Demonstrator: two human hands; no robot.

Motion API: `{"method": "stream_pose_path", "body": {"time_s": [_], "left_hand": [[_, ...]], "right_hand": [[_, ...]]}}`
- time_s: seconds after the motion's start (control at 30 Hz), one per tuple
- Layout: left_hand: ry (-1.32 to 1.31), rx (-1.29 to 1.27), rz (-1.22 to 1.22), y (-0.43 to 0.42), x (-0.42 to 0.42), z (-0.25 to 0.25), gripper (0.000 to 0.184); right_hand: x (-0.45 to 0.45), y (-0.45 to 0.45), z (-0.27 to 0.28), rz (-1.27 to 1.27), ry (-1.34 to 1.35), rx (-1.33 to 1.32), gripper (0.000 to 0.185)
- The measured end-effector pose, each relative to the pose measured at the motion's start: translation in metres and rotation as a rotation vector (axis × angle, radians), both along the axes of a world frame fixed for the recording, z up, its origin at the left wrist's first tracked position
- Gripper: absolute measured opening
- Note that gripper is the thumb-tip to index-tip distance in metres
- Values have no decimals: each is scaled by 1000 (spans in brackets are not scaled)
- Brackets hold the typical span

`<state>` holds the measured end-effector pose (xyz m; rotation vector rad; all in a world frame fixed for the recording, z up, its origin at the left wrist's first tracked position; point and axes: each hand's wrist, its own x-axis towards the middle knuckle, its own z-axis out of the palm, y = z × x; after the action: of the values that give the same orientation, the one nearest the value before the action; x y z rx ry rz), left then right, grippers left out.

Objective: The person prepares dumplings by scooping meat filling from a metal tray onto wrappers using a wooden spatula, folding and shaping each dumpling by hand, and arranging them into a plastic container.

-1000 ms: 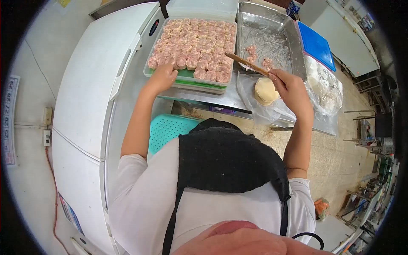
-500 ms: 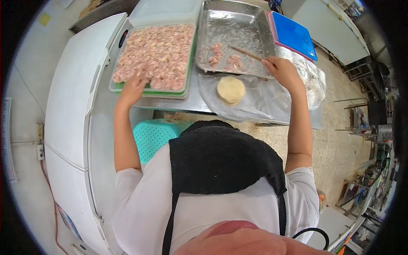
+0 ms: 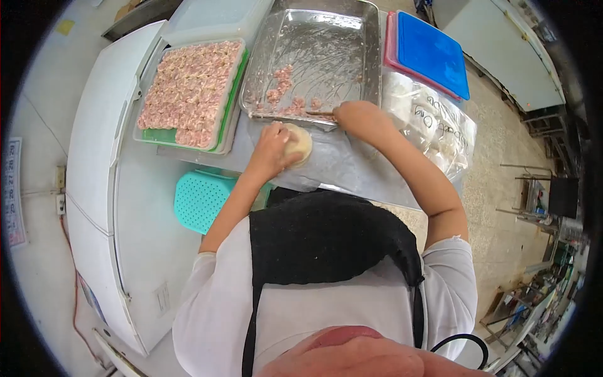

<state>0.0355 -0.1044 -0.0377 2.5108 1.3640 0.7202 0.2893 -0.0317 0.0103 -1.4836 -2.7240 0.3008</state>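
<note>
Two bare hands are busy over the table (image 3: pixel 240 146), one at a stack of pale dough rounds (image 3: pixel 302 147), the other working a wooden stick (image 3: pixel 320 114). Take the stack as the middle of the dial: it sits on a plastic sheet (image 3: pixel 361 168), just beside the near rim of a metal tray (image 3: pixel 326 60) that lies at twelve o'clock. The left hand (image 3: pixel 270 152) reaches in from seven o'clock, fingers curled against the stack and touching it; the knuckles hide the tips from me, so I cannot tell whether they are pinched on one round or apart. At two o'clock the right hand (image 3: pixel 363 121) has its fingers clamped on the stick, which points toward nine o'clock, near the minced meat (image 3: pixel 281 81) in the tray.

At ten o'clock stands a box (image 3: pixel 140 127) of meat-topped pieces (image 3: pixel 188 94) in close rows, green base showing at its near-left corner.

I judge the step in hand to be getting hold of a round while the stick gathers meat. The next move calls for a light pinch that parts one round from those beneath, and a small, steady scoop.
</note>
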Motion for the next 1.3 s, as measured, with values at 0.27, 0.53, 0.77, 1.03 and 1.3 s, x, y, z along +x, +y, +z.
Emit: {"method": "stream_pose_path", "body": {"time_s": [0.27, 0.53, 0.77, 1.03, 1.3], "left_hand": [[-560, -529, 89, -2, -14, 4, 22], [-400, -71, 251, -1, -9, 32, 16], [-794, -341, 405, 0, -43, 24, 17], [-1613, -539, 320, 11, -90, 48, 36], [-1859, -609, 191, 60, -83, 47, 43]], "right_hand": [[17, 37, -32, 116, -63, 85, 21], [12, 47, -21, 52, -61, 49, 22], [11, 15, 22, 19, -156, -38, 21], [-80, -3, -18, 15, -32, 111, 19], [-61, -5, 5, -230, 629, -389, 35]]}}
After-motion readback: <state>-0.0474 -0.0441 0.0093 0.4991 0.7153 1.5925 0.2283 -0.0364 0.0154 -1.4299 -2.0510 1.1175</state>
